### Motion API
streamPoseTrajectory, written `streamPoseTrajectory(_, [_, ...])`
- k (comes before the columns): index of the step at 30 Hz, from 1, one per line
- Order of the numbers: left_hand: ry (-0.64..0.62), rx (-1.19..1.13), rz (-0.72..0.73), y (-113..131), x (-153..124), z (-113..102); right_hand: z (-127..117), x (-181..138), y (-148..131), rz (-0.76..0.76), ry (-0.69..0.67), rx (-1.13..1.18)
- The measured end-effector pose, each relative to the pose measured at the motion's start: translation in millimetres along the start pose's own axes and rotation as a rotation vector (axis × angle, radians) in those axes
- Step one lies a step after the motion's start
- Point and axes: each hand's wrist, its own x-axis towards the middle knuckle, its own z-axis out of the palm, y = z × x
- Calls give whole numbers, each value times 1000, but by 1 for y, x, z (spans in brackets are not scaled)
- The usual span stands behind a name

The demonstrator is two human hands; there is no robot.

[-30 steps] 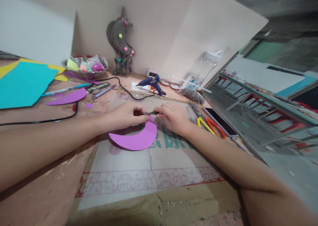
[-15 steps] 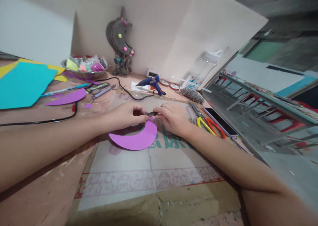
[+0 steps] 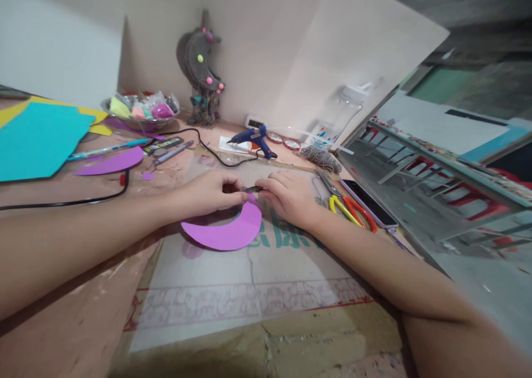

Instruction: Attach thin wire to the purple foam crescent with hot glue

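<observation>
A purple crescent of foam sheet [image 3: 228, 234] lies on a clear plastic mat [image 3: 257, 289] in the middle of the table. My left hand [image 3: 208, 192] is curled at the crescent's upper tip, fingers pinched together. My right hand [image 3: 288, 198] faces it, fingers closed on a small dark tool [image 3: 252, 189] whose end reaches the left fingertips. What the left fingers pinch is too small to make out.
Yellow and red-handled scissors [image 3: 351, 212] and a phone [image 3: 368, 203] lie right of my right hand. A blue glue gun [image 3: 255, 139], its black cord [image 3: 83, 200], pens, a bowl of coloured bits [image 3: 141, 112], teal and yellow sheets [image 3: 37, 139] and another purple crescent [image 3: 112, 162] sit behind.
</observation>
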Motion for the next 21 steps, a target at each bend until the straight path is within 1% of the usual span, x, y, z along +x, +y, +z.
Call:
streamPoseTrajectory(8, [-5, 5, 5, -4, 2, 1, 1, 0, 2, -23, 24, 13])
streamPoseTrajectory(14, [-8, -39, -9, -1, 0, 1, 0, -2, 2, 0, 22, 66])
streamPoseTrajectory(21, [-15, -44, -15, 2, -2, 0, -1, -1, 2, -6, 10, 25])
